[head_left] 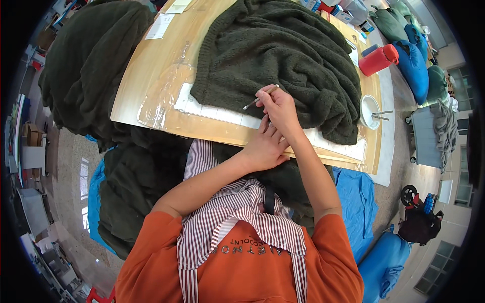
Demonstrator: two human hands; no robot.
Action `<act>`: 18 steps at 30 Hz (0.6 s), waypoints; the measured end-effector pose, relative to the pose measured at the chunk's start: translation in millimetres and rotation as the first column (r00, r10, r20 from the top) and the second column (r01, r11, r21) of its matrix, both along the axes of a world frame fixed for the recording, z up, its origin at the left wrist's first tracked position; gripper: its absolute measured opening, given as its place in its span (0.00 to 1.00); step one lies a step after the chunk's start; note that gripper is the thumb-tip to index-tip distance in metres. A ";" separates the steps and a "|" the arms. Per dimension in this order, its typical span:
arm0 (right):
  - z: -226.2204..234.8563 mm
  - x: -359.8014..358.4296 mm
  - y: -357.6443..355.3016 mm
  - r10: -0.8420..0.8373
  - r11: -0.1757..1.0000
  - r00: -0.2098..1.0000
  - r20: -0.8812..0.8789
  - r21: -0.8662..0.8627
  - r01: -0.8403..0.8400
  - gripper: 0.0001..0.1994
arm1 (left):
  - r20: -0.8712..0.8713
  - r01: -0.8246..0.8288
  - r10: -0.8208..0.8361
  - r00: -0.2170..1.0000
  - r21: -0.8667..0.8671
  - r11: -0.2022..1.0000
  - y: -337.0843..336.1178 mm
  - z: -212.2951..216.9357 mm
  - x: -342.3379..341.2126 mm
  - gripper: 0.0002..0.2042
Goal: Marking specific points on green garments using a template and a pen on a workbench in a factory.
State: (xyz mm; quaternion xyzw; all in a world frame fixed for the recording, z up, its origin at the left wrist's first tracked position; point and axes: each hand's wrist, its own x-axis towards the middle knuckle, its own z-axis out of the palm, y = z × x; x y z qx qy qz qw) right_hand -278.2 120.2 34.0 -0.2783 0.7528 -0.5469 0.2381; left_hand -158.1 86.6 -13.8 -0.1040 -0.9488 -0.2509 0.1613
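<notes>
Left hand (263, 148) lies flat, fingers together, at the table edge (151, 123). At twelve o'clock, right hand (277, 106) pinches a thin needle tool (259, 99) over the soft, limp knit sweater (283, 55); grip its hem.

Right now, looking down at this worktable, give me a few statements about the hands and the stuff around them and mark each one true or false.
1. The right hand holds a thin pen-like tool over the dark green knit garment. True.
2. The left hand grips a pair of scissors. False: it holds nothing and rests against the right wrist at the edge of the wooden table.
3. A red container lies at the table's right side. True.
4. The white bowl sits on top of the garment. False: it sits on the table, right of the garment.
5. The garment on the table is bright orange. False: it is dark green.
</notes>
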 end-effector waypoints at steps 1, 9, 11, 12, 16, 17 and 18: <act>-0.6 -0.4 -1.5 -0.012 1.000 0.999 -0.043 -0.006 0.012 0.09 | -0.002 0.001 -0.001 1.000 -0.010 1.000 0.6 0.0 0.4 0.34; 13.3 2.0 -12.8 0.001 0.978 0.990 0.143 -0.208 0.029 0.10 | 0.008 0.029 -0.029 1.000 -0.003 1.000 1.1 -6.5 0.2 0.32; 11.1 6.5 -25.2 0.037 0.983 0.988 0.151 -0.183 -0.009 0.09 | -0.029 0.039 -0.038 0.999 0.027 0.999 0.8 -7.6 0.0 0.33; 8.8 7.5 -32.2 0.051 0.985 0.988 0.145 -0.171 -0.026 0.09 | 0.000 0.042 -0.042 0.999 0.040 0.998 0.8 -8.0 0.1 0.33; -4.2 10.0 -57.9 0.078 0.990 0.995 0.056 -0.118 -0.071 0.09 | -0.016 0.023 -0.023 1.000 0.033 0.999 1.4 -11.0 -1.8 0.32; -6.8 10.1 -61.7 0.047 0.996 0.998 0.030 -0.083 -0.045 0.09 | -0.045 0.009 -0.008 0.999 0.015 1.000 1.4 -12.1 -2.2 0.31; -8.7 9.7 -63.9 0.089 0.992 0.996 -0.004 -0.088 -0.089 0.09 | -0.068 -0.001 0.004 0.998 0.047 0.999 1.4 -13.3 -2.9 0.31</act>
